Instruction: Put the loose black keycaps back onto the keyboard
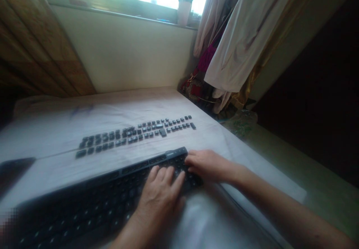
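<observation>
A black keyboard (92, 204) lies at a slant across the near part of the white-covered surface, blurred toward the left. My left hand (161, 191) rests over its right-hand part, fingers apart and touching the keys, its thumb partly hidden. Curled at the keyboard's right end is my right hand (206, 164), its fingertips on the number-pad area. Whether a small part sits under those fingertips cannot be made out. Beyond the keyboard, loose black keycaps (130, 139) lie in several rows on the cloth, a larger L-shaped keycap (162, 132) among them.
A dark flat object (17, 166) lies at the left edge, with a thin cable (57, 154) running from it. Clothes (238, 39) hang at the right above a plastic bag (242, 123). A curtain (36, 43) hangs left. A white pot (183, 13) stands on the windowsill.
</observation>
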The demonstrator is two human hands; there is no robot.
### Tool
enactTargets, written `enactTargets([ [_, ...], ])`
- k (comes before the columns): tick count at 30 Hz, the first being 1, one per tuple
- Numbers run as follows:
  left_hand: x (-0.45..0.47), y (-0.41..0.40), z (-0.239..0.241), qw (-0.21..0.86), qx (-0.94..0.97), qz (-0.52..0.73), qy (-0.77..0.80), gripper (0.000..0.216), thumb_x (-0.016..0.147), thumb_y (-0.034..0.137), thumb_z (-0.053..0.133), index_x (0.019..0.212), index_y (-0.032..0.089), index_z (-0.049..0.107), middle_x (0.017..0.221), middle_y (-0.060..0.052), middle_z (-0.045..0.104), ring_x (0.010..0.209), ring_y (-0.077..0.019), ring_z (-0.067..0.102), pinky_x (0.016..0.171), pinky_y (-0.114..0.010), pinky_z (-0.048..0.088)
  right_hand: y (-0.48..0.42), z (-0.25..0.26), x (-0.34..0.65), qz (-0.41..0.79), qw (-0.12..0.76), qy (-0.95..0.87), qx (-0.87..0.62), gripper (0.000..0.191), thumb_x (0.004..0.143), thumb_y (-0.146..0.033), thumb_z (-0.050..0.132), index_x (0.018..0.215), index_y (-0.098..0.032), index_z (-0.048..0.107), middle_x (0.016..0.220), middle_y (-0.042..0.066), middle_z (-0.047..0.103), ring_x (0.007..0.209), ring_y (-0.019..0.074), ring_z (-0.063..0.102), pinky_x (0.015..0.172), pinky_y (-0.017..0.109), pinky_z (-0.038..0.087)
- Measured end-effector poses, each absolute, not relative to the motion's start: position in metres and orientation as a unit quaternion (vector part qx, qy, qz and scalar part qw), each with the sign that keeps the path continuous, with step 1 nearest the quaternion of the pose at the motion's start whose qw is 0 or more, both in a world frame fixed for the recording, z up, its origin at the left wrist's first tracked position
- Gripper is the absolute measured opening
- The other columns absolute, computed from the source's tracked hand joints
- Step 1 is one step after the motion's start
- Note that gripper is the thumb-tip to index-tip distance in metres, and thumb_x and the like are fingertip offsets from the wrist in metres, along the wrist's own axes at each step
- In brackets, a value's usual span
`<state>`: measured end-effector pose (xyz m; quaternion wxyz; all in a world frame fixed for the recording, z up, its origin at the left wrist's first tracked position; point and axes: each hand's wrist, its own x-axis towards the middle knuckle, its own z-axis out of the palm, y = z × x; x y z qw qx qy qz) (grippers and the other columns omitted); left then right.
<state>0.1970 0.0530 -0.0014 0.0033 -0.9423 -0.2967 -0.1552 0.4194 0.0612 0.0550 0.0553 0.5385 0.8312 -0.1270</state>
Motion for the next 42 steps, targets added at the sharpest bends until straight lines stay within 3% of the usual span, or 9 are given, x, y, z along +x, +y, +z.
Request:
enactTargets([
  [8, 0.201, 0.054, 0.005, -0.005, -0.941, -0.148, -0.303, 0.055, 0.084, 0.04, 0.07, 0.135, 0.027, 0.056, 0.12, -0.009, 0.06, 0.108, -0.0284, 0.054, 0.104, -0.049, 0.036, 0.06, 0.056, 0.412, -0.126, 0.047, 0.834, 0.535, 0.016, 0.093, -0.021, 0.055, 0.094, -0.019, 0.071, 0.104, 0.008, 0.071, 0.084, 0.0198, 0.067, 0.07, 0.026, 0.047],
  [15, 0.204, 0.055, 0.01, -0.029, -0.941, -0.131, -0.311, 0.055, 0.082, 0.041, 0.072, 0.134, 0.028, 0.057, 0.116, -0.008, 0.06, 0.105, -0.0272, 0.053, 0.101, -0.046, 0.038, 0.061, 0.043, 0.426, -0.245, -0.096, 0.776, 0.573, 0.015, 0.084, -0.016, 0.065, 0.093, -0.018, 0.076, 0.094, 0.007, 0.075, 0.085, 0.0181, 0.068, 0.079, 0.026, 0.049],
  [19, 0.203, 0.054, 0.01, -0.031, -0.94, -0.126, -0.315, 0.055, 0.083, 0.039, 0.071, 0.136, 0.03, 0.056, 0.116, -0.007, 0.06, 0.104, -0.0271, 0.053, 0.101, -0.047, 0.037, 0.062, 0.037, 0.426, -0.264, -0.148, 0.714, 0.632, 0.011, 0.082, -0.018, 0.065, 0.084, -0.017, 0.075, 0.082, 0.004, 0.075, 0.076, 0.0168, 0.068, 0.074, 0.025, 0.05],
  [25, 0.204, 0.056, 0.008, -0.028, -0.94, -0.13, -0.314, 0.054, 0.082, 0.04, 0.072, 0.134, 0.029, 0.058, 0.117, -0.008, 0.06, 0.106, -0.028, 0.053, 0.102, -0.048, 0.037, 0.063, 0.034, 0.417, -0.267, -0.149, 0.685, 0.661, 0.006, 0.078, -0.018, 0.066, 0.076, -0.017, 0.072, 0.074, 0.001, 0.072, 0.069, 0.0152, 0.065, 0.064, 0.023, 0.047],
  [36, 0.205, 0.054, 0.013, -0.026, -0.938, -0.133, -0.32, 0.051, 0.081, 0.039, 0.073, 0.13, 0.029, 0.06, 0.113, -0.007, 0.062, 0.103, -0.0276, 0.055, 0.101, -0.047, 0.039, 0.06, 0.037, 0.411, -0.27, -0.151, 0.679, 0.666, 0.006, 0.075, -0.014, 0.066, 0.076, -0.017, 0.072, 0.076, 0.002, 0.071, 0.072, 0.0156, 0.063, 0.067, 0.024, 0.046],
  [42, 0.182, 0.054, 0.008, -0.015, -0.944, -0.15, -0.294, 0.058, 0.082, 0.032, 0.069, 0.137, 0.023, 0.052, 0.128, -0.009, 0.061, 0.115, -0.027, 0.055, 0.105, -0.044, 0.039, 0.066, 0.037, 0.413, -0.29, -0.163, 0.66, 0.674, 0.01, 0.08, -0.018, 0.063, 0.078, -0.015, 0.072, 0.073, 0.001, 0.073, 0.07, 0.0154, 0.066, 0.062, 0.021, 0.048],
])
